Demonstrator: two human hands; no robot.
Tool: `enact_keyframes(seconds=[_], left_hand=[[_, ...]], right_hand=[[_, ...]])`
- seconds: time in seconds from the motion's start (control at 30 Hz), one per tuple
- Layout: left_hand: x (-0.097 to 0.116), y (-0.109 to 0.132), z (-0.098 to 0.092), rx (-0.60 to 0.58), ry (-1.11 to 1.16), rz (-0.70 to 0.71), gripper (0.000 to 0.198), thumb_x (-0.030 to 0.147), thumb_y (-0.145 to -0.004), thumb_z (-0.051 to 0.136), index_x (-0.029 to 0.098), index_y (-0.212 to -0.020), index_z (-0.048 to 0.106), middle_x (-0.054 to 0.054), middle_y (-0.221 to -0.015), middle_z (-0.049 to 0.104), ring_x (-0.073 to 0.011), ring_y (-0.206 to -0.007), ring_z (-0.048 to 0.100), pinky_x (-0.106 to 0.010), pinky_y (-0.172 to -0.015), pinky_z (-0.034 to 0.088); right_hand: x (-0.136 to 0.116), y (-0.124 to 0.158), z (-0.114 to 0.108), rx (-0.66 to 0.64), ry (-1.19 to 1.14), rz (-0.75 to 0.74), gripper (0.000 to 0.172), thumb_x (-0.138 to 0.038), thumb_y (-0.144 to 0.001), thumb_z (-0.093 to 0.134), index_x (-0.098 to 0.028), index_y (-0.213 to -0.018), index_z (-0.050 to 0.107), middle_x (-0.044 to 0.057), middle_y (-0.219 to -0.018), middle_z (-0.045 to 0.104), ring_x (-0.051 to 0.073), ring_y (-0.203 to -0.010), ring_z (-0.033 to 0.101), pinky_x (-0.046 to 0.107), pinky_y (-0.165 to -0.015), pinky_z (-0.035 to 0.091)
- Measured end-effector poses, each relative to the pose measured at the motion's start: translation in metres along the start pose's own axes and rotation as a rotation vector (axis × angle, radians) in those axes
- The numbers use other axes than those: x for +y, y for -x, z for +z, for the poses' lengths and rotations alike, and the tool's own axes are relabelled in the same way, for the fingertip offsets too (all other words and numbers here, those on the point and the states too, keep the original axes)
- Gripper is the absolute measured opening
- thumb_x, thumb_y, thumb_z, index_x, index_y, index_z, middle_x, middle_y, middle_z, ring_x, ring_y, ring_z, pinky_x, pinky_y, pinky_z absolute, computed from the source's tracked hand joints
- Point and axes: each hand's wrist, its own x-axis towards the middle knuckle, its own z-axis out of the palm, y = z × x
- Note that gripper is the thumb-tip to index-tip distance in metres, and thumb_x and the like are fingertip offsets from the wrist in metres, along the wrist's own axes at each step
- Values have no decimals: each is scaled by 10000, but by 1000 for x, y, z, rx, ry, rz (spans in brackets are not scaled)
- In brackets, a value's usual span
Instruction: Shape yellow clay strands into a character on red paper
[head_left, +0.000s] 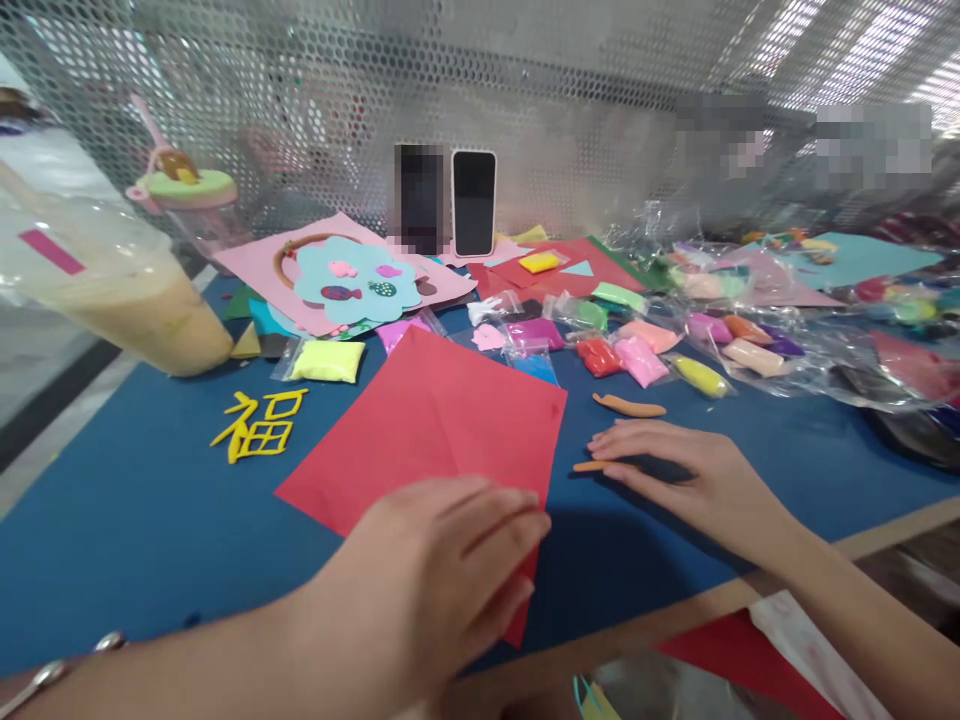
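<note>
My left hand (465, 570) is over the lower right part of a square of red paper (442, 410), its fingers loosely bent and a little apart. Its thumb is hidden, and I see nothing held in it. My right hand (671, 465) is on the blue table with thumb and fingertips closed about a thin orange clay strip (589, 467); part of the strip is hidden under the hand. Just beyond those fingers lies a second, curved orange clay strip (630, 406). Left of the red paper, a yellow clay character (262, 425) lies flat on the table.
Several bags of coloured clay (600, 355) line the back of the blue table (112, 520). At the left a tilted plastic drink cup (127, 300) stands near the edge. A phone (475, 205) leans upright by the perforated metal screen (315, 110). Decorated pink paper (255, 265) lies behind.
</note>
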Motion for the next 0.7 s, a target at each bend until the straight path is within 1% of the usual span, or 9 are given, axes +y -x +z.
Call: enact_keyframes(seconds=[0.1, 0.17, 0.23, 0.27, 0.33, 0.43, 0.5, 0.6, 0.7], left_hand=[[-13, -9, -9, 61, 137, -155, 279, 289, -906, 563, 229, -1178, 577, -10, -1129, 697, -153, -988, 668, -263, -833, 548], [-18, -12, -10, 108, 181, -250, 364, 338, -844, 656, 230, -1180, 567, -25, -1139, 689, -172, -1014, 663, -283, -854, 548], [-22, -13, -9, 138, 206, -291, 438, 366, -783, 725, 223, -1168, 569, -33, -1112, 696, -181, -988, 671, -288, -837, 554], [-23, -13, -8, 150, 214, -286, 435, 358, -767, 743, 220, -1147, 579, -31, -1090, 700, -178, -968, 674, -281, -823, 555], [-25, -13, -8, 181, 219, -240, 352, 309, -774, 745, 213, -1086, 614, -25, -1040, 710, -165, -931, 676, -258, -797, 550], [-27, -12, -8, 255, 217, -164, 180, 237, -827, 690, 194, -999, 662, -25, -953, 723, -142, -864, 678, -230, -757, 540], [-27, -12, -9, 293, 227, -142, 111, 208, -850, 656, 190, -956, 685, -29, -912, 729, -136, -825, 679, -226, -742, 539], [-28, -12, -11, 334, 246, -130, 67, 182, -849, 654, 191, -890, 706, -34, -871, 729, -132, -782, 676, -222, -718, 539], [-30, -12, -10, 372, 249, -108, 57, 187, -834, 678, 177, -880, 709, -37, -842, 724, -128, -757, 669, -214, -696, 533]], right_hand=[[-20, -13, 1, -24, -62, 65, 174, -385, -885, 581, -294, -924, 723, -6, -919, 762, 227, -867, 709, 402, -812, 568], [-36, -23, 5, -19, -151, 98, 190, -421, -863, 599, -284, -875, 730, 0, -889, 765, 230, -831, 710, 379, -766, 574], [-50, -32, 10, -33, -263, 132, 189, -426, -840, 623, -271, -845, 731, 5, -861, 765, 223, -809, 707, 350, -746, 572], [-56, -37, 13, -52, -319, 142, 180, -421, -827, 639, -267, -835, 730, 4, -845, 764, 214, -798, 704, 336, -745, 569], [-64, -43, 18, -107, -431, 157, 180, -419, -801, 670, -250, -842, 719, 7, -819, 755, 199, -780, 698, 310, -733, 566], [-68, -48, 23, -147, -560, 183, 264, -455, -762, 705, -222, -883, 677, 21, -789, 736, 201, -763, 696, 301, -685, 571], [-66, -47, 26, -149, -610, 207, 323, -463, -751, 714, -224, -959, 648, 23, -784, 728, 210, -776, 700, 306, -669, 575], [-64, -43, 25, -139, -642, 211, 378, -438, -739, 734, -244, -1049, 636, 39, -892, 736, 227, -873, 702, 311, -709, 581], [-64, -40, 23, -133, -620, 195, 310, -411, -740, 741, -259, -1004, 679, 36, -974, 736, 215, -916, 695, 297, -774, 573]])
